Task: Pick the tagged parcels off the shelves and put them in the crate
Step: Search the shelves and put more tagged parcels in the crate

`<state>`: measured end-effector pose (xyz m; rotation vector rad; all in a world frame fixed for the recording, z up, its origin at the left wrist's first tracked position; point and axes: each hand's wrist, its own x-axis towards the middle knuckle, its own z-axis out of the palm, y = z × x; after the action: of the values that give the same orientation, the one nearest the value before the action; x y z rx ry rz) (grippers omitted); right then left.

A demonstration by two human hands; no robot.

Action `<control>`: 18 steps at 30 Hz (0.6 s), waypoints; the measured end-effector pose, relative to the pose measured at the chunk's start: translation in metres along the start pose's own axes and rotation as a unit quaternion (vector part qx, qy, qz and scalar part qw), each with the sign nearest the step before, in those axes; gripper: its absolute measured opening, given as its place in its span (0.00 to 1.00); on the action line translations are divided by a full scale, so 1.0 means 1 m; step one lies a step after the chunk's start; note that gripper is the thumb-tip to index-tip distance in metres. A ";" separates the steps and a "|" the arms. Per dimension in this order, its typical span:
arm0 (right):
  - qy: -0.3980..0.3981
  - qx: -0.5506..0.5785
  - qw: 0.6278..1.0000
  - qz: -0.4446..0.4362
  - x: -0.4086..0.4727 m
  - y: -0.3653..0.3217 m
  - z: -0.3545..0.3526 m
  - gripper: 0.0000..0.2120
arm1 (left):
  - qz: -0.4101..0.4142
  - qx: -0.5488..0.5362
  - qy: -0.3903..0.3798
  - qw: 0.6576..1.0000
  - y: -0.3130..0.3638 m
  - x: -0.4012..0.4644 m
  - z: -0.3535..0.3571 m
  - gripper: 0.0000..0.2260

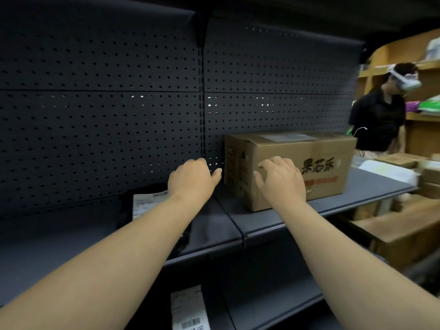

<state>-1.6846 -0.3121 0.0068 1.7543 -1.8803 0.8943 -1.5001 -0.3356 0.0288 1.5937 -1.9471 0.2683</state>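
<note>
Both hands near box (289,167) L edge, shelf (209,225) left open.

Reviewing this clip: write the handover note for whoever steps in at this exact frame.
Left hand: open, holds nothing, beside the box's left end.
Right hand: open, fingers spread at the box's front; contact unclear.
Box: on the upper shelf, not lifted.
Black parcel, labelled, lies on that shelf behind the left forearm; another label shows on the shelf below.
Crate: not in view.
Left: grip the box, carry it to the crate, then the other parcels.
</note>
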 end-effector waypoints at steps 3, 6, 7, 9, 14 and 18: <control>0.016 -0.011 0.999 0.027 0.009 0.035 -0.012 0.17 | 0.003 -0.025 0.001 1.000 0.028 0.014 0.005 0.22; 0.031 -0.014 0.998 0.057 0.022 0.067 -0.020 0.17 | -0.006 -0.039 0.003 0.999 0.053 0.029 0.010 0.23; 0.035 -0.014 0.997 0.065 0.027 0.078 -0.023 0.16 | -0.010 -0.044 0.001 0.999 0.060 0.035 0.012 0.23; 0.040 -0.016 0.996 0.079 0.037 0.099 -0.028 0.16 | -0.025 -0.066 -0.006 0.998 0.072 0.048 0.016 0.24; 0.047 -0.008 0.993 0.108 0.064 0.149 -0.033 0.16 | -0.059 -0.103 0.002 0.993 0.092 0.079 0.027 0.25; 0.045 0.011 0.991 0.123 0.088 0.181 -0.030 0.16 | -0.084 -0.128 -0.023 0.988 0.102 0.100 0.033 0.21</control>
<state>-1.8768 -0.3547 0.0576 1.4880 -2.0625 1.0666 -1.6168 -0.4081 0.0807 1.5919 -1.7845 -0.0842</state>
